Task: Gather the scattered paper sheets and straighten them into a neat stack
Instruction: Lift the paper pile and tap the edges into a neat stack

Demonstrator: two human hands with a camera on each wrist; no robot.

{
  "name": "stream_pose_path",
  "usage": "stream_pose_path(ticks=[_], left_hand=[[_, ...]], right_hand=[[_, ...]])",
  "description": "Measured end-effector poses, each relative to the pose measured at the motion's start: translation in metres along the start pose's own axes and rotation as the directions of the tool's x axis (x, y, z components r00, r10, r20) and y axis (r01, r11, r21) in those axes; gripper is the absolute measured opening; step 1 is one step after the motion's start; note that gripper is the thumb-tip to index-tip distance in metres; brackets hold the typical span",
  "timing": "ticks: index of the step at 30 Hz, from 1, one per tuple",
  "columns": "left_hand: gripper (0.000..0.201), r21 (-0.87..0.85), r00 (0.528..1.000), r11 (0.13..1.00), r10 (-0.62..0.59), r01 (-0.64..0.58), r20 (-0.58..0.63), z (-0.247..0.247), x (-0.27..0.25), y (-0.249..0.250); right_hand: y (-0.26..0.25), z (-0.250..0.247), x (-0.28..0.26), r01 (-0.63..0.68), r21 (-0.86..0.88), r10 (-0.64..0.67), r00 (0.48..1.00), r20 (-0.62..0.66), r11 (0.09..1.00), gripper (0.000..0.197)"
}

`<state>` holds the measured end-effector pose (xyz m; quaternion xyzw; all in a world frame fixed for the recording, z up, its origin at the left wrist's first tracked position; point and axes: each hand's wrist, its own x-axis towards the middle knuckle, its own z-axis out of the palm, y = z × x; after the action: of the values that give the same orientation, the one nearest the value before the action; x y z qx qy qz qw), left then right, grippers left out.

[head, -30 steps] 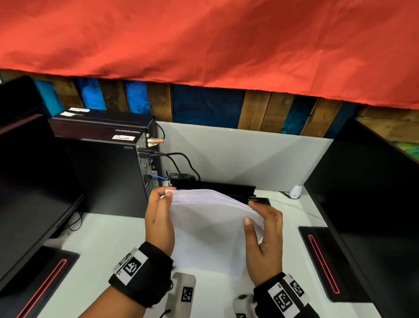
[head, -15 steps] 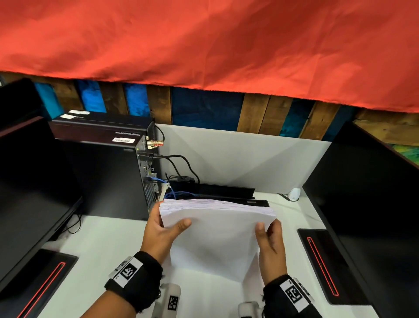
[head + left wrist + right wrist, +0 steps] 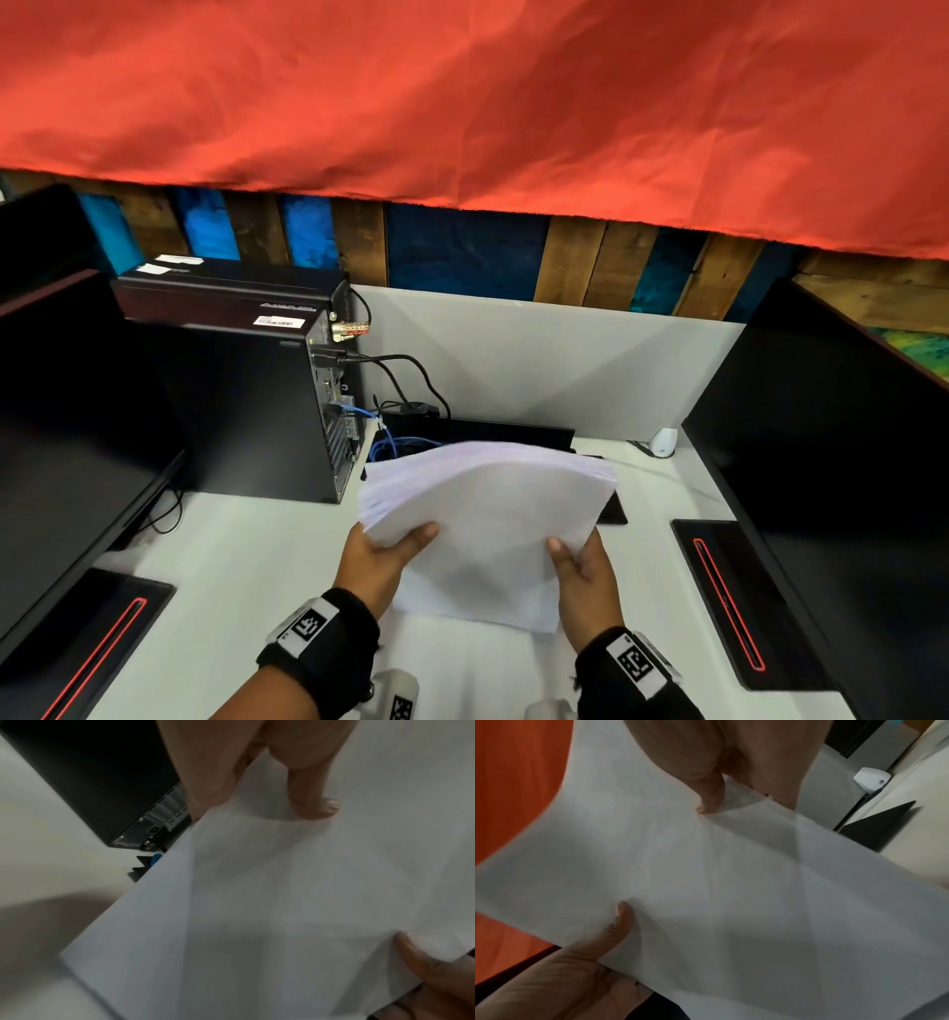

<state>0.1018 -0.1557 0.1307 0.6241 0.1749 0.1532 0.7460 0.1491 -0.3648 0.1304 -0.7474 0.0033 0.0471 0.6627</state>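
A bundle of white paper sheets (image 3: 488, 519) stands tilted over the white desk (image 3: 246, 555), its top edge bowed upward. My left hand (image 3: 382, 552) grips its left side, thumb on the front face and fingers behind. My right hand (image 3: 577, 568) grips the right side the same way. In the left wrist view the paper sheets (image 3: 270, 902) fill the frame, with my left hand (image 3: 259, 805) holding their far edge. In the right wrist view the paper sheets (image 3: 706, 882) are pinched by my right hand (image 3: 721, 801). The sheets' lower edge sits near the desk surface.
A black computer tower (image 3: 246, 395) with cables stands left of the paper. Black monitors flank the desk at left (image 3: 61, 437) and right (image 3: 832, 462). A small white device (image 3: 662, 443) sits at the back right. A grey partition (image 3: 539, 370) closes the back.
Both hands slid down the sides of the bundle toward me. The top edge went from level to bowed upward, and the sheets sit a little lower.
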Motion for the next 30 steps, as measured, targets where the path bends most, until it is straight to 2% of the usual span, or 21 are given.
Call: stream_pose_path(ticks=[5, 8, 11, 13, 18, 21, 25, 30], left_hand=[[0.03, 0.002, 0.999, 0.999, 0.049, -0.049, -0.01, 0.001, 0.003, 0.018], [0.038, 0.057, 0.998, 0.997, 0.062, -0.061, -0.016, -0.004, 0.003, 0.008], [0.031, 0.169, 0.995, 0.982, 0.088, -0.08, -0.041, -0.002, -0.002, -0.001], [0.026, 0.229, 0.989, 0.966, 0.137, -0.123, -0.047, 0.004, -0.006, 0.004], [0.032, 0.252, 0.953, 0.931, 0.293, -0.265, -0.08, 0.013, -0.009, 0.027], [0.036, 0.246, 0.96, 0.939, 0.268, -0.242, -0.077, 0.012, -0.01, 0.034], [0.038, 0.234, 0.986, 0.961, 0.163, -0.149, -0.043, 0.008, -0.012, 0.028], [0.042, 0.196, 0.985, 0.969, 0.166, -0.154, -0.049, 0.015, -0.015, 0.038]], right_hand=[[-0.015, -0.006, 0.001, 0.081, 0.022, -0.081, 0.997, -0.01, 0.996, 0.036], [-0.006, -0.007, 0.002, 0.041, 0.001, -0.041, 0.999, -0.032, 0.999, 0.039], [-0.006, -0.004, -0.001, 0.02, 0.038, -0.018, 0.999, -0.048, 0.999, 0.027], [-0.014, -0.002, -0.002, 0.024, 0.068, -0.021, 0.998, -0.054, 0.997, 0.028], [-0.034, -0.001, -0.004, 0.133, 0.117, -0.123, 0.989, -0.084, 0.984, 0.033], [-0.04, -0.002, -0.006, 0.189, 0.079, -0.183, 0.98, -0.074, 0.979, 0.036], [-0.035, 0.0, -0.006, 0.169, 0.059, -0.165, 0.984, -0.071, 0.984, 0.04], [-0.043, 0.004, -0.006, 0.178, 0.089, -0.17, 0.982, -0.088, 0.98, 0.04]])
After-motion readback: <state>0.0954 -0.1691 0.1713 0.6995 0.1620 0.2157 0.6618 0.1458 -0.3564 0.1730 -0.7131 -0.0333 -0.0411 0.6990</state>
